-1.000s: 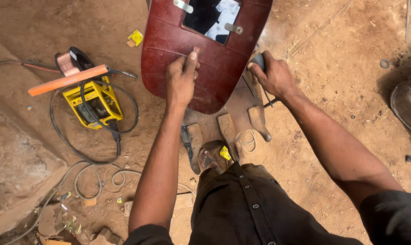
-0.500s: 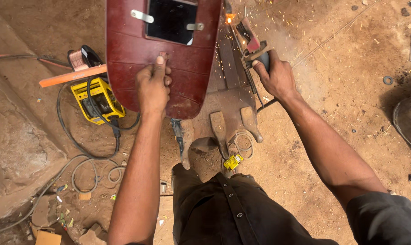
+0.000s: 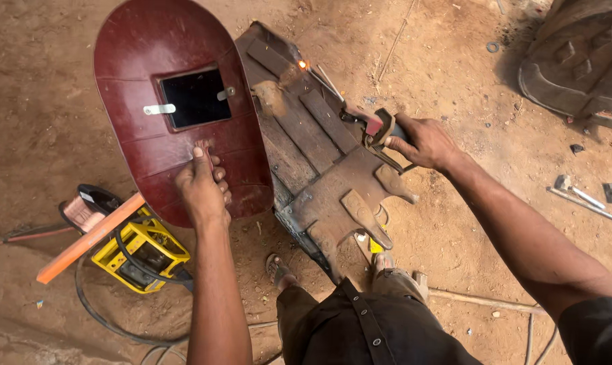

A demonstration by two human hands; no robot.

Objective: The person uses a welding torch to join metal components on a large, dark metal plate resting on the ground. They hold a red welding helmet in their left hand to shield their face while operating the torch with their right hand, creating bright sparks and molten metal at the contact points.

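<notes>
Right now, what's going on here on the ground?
A person is welding a rusty metal piece lying on the dirt. The right hand grips an electrode holder, its rod tip glowing at the far end of the metal. The left hand holds up a dark red welding shield. A yellow welding machine sits at left.

No packages, signs or display screens are visible. One small yellow label (image 3: 375, 245) lies on the dirt floor (image 3: 454, 81), near the lower edge of the metal workpiece (image 3: 319, 155); its print is illegible.
</notes>
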